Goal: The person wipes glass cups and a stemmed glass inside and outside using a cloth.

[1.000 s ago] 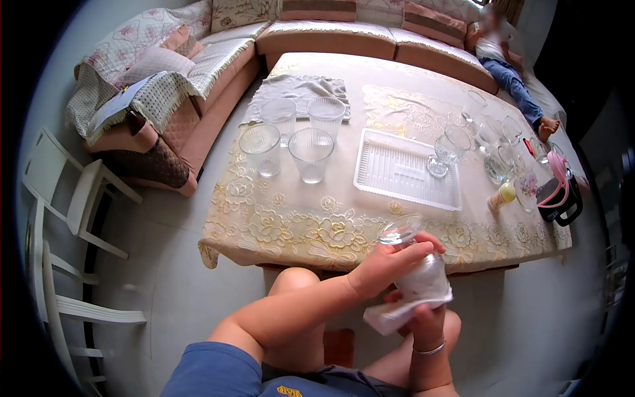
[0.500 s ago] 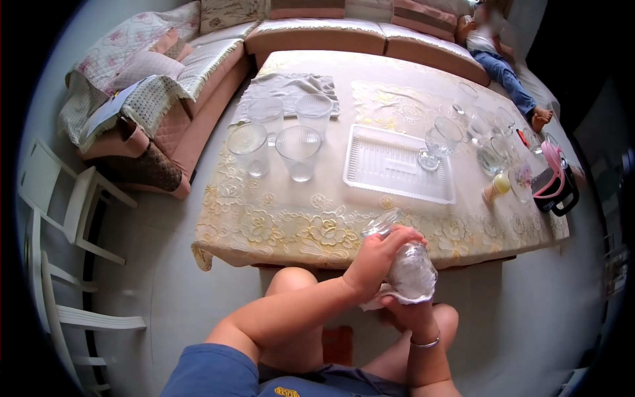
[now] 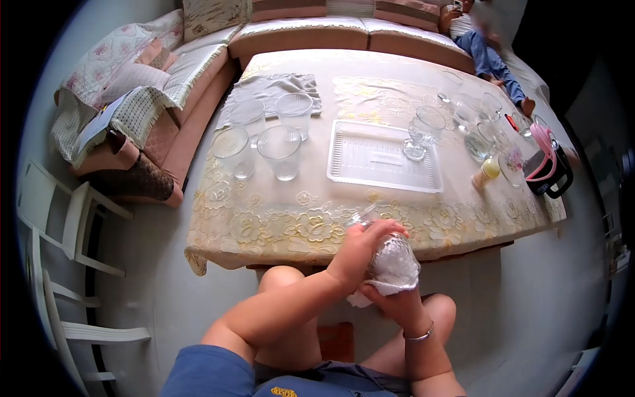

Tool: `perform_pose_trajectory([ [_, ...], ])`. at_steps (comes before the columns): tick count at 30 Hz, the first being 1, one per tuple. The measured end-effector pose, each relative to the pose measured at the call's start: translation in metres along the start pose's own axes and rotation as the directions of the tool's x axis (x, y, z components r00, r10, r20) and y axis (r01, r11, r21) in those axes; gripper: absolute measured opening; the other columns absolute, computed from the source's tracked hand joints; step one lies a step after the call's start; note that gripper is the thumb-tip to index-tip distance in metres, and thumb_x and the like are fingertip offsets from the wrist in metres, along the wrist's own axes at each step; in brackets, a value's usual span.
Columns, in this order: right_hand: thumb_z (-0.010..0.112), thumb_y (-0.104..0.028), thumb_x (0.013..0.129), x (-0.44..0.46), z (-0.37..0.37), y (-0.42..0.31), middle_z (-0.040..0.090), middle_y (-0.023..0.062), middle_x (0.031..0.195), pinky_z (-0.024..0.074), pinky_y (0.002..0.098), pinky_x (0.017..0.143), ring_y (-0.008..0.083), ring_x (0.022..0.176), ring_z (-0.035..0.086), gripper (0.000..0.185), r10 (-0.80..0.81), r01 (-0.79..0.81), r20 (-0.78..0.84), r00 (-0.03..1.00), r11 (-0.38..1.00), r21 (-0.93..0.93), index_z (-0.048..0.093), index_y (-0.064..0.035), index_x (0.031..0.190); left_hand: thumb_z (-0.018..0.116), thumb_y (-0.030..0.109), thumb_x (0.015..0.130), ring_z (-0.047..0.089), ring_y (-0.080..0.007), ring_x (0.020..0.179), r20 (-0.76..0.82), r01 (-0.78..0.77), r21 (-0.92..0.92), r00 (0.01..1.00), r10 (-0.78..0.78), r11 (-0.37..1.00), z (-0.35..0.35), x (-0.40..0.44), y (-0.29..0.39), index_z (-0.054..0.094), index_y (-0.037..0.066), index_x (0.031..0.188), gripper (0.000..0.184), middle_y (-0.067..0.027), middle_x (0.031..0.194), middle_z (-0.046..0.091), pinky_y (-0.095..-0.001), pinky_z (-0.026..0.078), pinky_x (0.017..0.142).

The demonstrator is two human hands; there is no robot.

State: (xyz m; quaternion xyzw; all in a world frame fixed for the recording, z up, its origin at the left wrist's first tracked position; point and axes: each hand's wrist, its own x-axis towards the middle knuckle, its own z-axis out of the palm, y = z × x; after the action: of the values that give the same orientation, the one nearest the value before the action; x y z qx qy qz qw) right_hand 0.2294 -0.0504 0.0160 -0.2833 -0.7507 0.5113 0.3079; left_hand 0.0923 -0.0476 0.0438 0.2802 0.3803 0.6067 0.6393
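Note:
My left hand (image 3: 362, 250) is closed around a clear stemmed glass (image 3: 385, 243), held tilted over the near table edge. Its round foot sticks out past my fingers toward the table, and its mouth faces down toward me. A white cloth (image 3: 395, 282) fills the bowl and hangs out over the rim. My right hand (image 3: 400, 306), below the mouth, grips this cloth with the thumb along the rim. The other right fingers are mostly hidden by cloth and glass.
A white plastic tray (image 3: 383, 183) lies mid-table with a glass goblet (image 3: 430, 122) near its right side. Several large clear cups (image 3: 279, 153) stand left by a grey cloth (image 3: 271, 85). Rightward are glassware, a yellow-topped bottle (image 3: 488, 171) and a black-pink container (image 3: 552, 165). A person (image 3: 486, 56) reclines behind.
Both hands, with the glass and cloth, have shifted slightly left in view, as has the whole scene. More white cloth shows through the bowl now.

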Motion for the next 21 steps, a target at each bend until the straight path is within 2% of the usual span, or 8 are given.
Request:
perform_pose_trajectory([
  [4, 0.076, -0.021, 0.066, -0.002, 0.0, -0.001, 0.055, 0.0099, 0.108, 0.0436, 0.0303, 0.082, 0.0204, 0.096, 0.054, 0.064, -0.085, 0.092, -0.123, 0.989, 0.994, 0.054, 0.044, 0.0004, 0.117, 0.05, 0.024, 0.084, 0.056, -0.0139, 0.086, -0.011, 0.071, 0.022, 0.997, -0.071, 0.997, 0.003, -0.004, 0.005, 0.06, 0.002, 0.093, 0.026, -0.0085, 0.094, 0.06, -0.028, 0.044, 0.078],
  [6, 0.078, -0.032, 0.064, -0.007, -0.008, -0.01, 0.057, 0.0075, 0.104, 0.0468, 0.0311, 0.079, 0.0205, 0.092, 0.057, 0.067, 0.193, -0.167, -0.002, 0.981, 0.854, 0.493, 0.046, -0.0008, 0.115, 0.049, 0.024, 0.084, 0.055, -0.0156, 0.089, 0.026, 0.048, 0.068, 0.998, -0.049, 0.997, 0.003, -0.006, 0.009, 0.059, 0.002, 0.095, 0.026, -0.0095, 0.098, 0.059, -0.0296, 0.043, 0.081],
  [7, 0.078, -0.032, 0.064, -0.01, -0.012, -0.015, 0.057, 0.0075, 0.104, 0.0468, 0.0311, 0.079, 0.0205, 0.092, 0.057, 0.067, 0.194, -0.163, -0.011, 0.981, 0.856, 0.49, 0.046, -0.0008, 0.115, 0.048, 0.024, 0.084, 0.053, -0.0183, 0.094, 0.157, -0.039, 0.098, 0.987, 0.024, 0.994, 0.002, -0.007, 0.012, 0.059, 0.001, 0.096, 0.028, -0.0109, 0.102, 0.058, -0.032, 0.041, 0.084],
  [9, 0.078, -0.041, 0.061, -0.013, -0.017, -0.024, 0.056, 0.0087, 0.105, 0.0485, 0.0292, 0.074, 0.0194, 0.087, 0.059, 0.077, 0.168, -0.289, 0.242, 0.955, 0.377, 0.88, 0.045, -0.0004, 0.116, 0.046, 0.024, 0.084, 0.048, -0.0257, 0.105, 0.369, -0.258, 0.165, 0.911, 0.183, 0.952, 0.004, -0.012, 0.021, 0.058, 0.0, 0.099, 0.031, -0.0162, 0.111, 0.053, -0.0381, 0.035, 0.091],
  [12, 0.078, -0.037, 0.062, -0.013, -0.006, -0.017, 0.052, 0.0098, 0.111, 0.045, 0.0318, 0.081, 0.0212, 0.096, 0.054, 0.078, 0.061, -0.126, 0.117, 0.991, 0.701, 0.702, 0.041, -0.0007, 0.12, 0.045, 0.026, 0.084, 0.054, -0.0272, 0.095, 0.451, -0.211, -0.023, 0.87, 0.199, 0.977, -0.002, -0.01, 0.013, 0.057, -0.004, 0.095, 0.034, -0.0198, 0.101, 0.055, -0.0393, 0.04, 0.087],
  [15, 0.077, -0.021, 0.067, -0.005, 0.003, -0.017, 0.05, 0.0113, 0.116, 0.0388, 0.0335, 0.09, 0.0205, 0.108, 0.047, 0.067, -0.192, 0.194, -0.037, 0.981, 0.979, 0.06, 0.042, -0.0016, 0.12, 0.042, 0.022, 0.085, 0.057, -0.0222, 0.088, 0.269, 0.03, -0.079, 0.963, -0.008, 0.996, 0.004, -0.012, 0.018, 0.058, -0.004, 0.09, 0.031, -0.0152, 0.091, 0.058, -0.0336, 0.044, 0.081],
  [18, 0.075, -0.026, 0.067, 0.002, 0.0, -0.002, 0.05, 0.0109, 0.117, 0.0363, 0.0337, 0.093, 0.0223, 0.111, 0.046, 0.071, -0.13, 0.13, -0.007, 0.991, 0.991, -0.015, 0.039, -0.0013, 0.123, 0.044, 0.024, 0.086, 0.057, -0.0181, 0.084, 0.015, 0.014, 0.144, 1.0, -0.017, 0.989, 0.002, -0.005, 0.008, 0.058, -0.002, 0.092, 0.03, -0.0115, 0.092, 0.058, -0.0294, 0.045, 0.079],
  [21, 0.073, -0.025, 0.07, 0.0, 0.0, 0.007, 0.053, 0.0092, 0.113, 0.0372, 0.0326, 0.092, 0.0215, 0.108, 0.048, 0.066, -0.055, 0.054, 0.031, 0.998, 0.998, 0.022, 0.04, -0.0006, 0.122, 0.047, 0.027, 0.085, 0.056, -0.0158, 0.086, -0.023, 0.155, 0.049, 0.988, -0.154, 0.987, -0.002, -0.003, 0.005, 0.058, 0.0, 0.096, 0.031, -0.0092, 0.096, 0.057, -0.0278, 0.044, 0.079],
])
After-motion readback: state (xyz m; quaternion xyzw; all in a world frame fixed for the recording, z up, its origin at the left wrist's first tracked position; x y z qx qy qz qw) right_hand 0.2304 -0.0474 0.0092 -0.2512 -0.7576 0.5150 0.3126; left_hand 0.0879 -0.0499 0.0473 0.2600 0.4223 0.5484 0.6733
